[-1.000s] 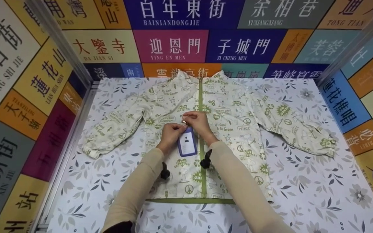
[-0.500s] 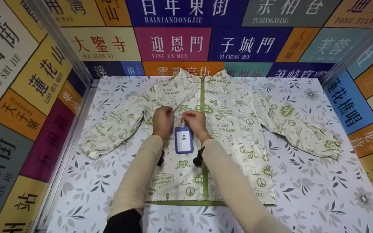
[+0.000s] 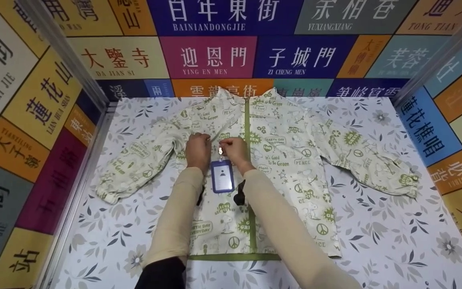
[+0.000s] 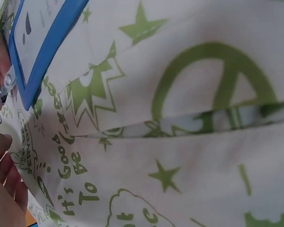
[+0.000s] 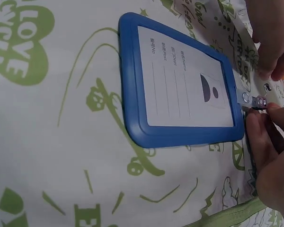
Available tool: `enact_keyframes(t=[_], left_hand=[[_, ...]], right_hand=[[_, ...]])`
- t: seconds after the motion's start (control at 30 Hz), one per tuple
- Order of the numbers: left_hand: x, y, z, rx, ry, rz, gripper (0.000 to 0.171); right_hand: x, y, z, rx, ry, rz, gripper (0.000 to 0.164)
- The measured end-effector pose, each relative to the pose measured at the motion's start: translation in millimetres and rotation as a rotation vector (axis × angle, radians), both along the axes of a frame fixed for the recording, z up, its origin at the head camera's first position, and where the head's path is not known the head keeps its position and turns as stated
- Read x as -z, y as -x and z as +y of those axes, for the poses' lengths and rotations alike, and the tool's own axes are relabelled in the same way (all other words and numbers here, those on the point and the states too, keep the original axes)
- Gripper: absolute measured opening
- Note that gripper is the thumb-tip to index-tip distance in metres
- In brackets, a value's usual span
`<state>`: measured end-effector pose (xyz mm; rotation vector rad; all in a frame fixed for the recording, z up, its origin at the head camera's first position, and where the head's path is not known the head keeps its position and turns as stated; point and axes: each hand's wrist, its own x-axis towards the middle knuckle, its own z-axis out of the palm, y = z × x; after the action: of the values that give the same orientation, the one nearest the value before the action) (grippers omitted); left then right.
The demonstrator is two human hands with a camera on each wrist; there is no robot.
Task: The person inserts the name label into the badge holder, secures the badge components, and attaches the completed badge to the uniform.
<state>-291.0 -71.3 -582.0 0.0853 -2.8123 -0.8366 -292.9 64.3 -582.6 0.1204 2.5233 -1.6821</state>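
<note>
A white zip-front jacket [image 3: 291,176] with green print lies spread out, front up. My right hand [image 3: 236,152] pinches the small metal clip [image 5: 261,101] at the top of a blue-framed ID badge [image 3: 223,182]. The badge's card faces up, over the jacket's left-hand front panel in the head view. A tiny open hook on the clip shows in the right wrist view. Just left of the clip, my left hand [image 3: 198,150] pinches the jacket's chest fabric between thumb and curled fingers. The fabric rises in a ridge toward those fingers [image 4: 9,184].
Under the jacket is a white tabletop [image 3: 379,224] with a grey leaf and flower print. Panels with coloured sign lettering [image 3: 211,56] wall in the back and both sides. A metal rail [image 3: 76,182] runs along the left edge. Both jacket sleeves stretch outward.
The left hand has let go of the badge's top and moved left onto the jacket fabric. The right hand has carried the badge slightly left, and the badge hangs straighter from its clip.
</note>
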Motion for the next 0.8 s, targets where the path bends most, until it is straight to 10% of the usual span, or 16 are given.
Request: enact_keyframes(t=[0.33, 0.8], left_hand=[[-4.0, 3.6, 1.2, -0.016, 0.139, -0.050, 0.019], [4.8, 1.6, -5.2, 0.039, 0.044, -0.001, 0.014]], right_hand=[[-0.1, 9.1, -14.9, 0.083, -0.230, 0.064, 0.013], [-2.0, 12.7, -24.9, 0.122, -0.241, 0.006, 0.019]])
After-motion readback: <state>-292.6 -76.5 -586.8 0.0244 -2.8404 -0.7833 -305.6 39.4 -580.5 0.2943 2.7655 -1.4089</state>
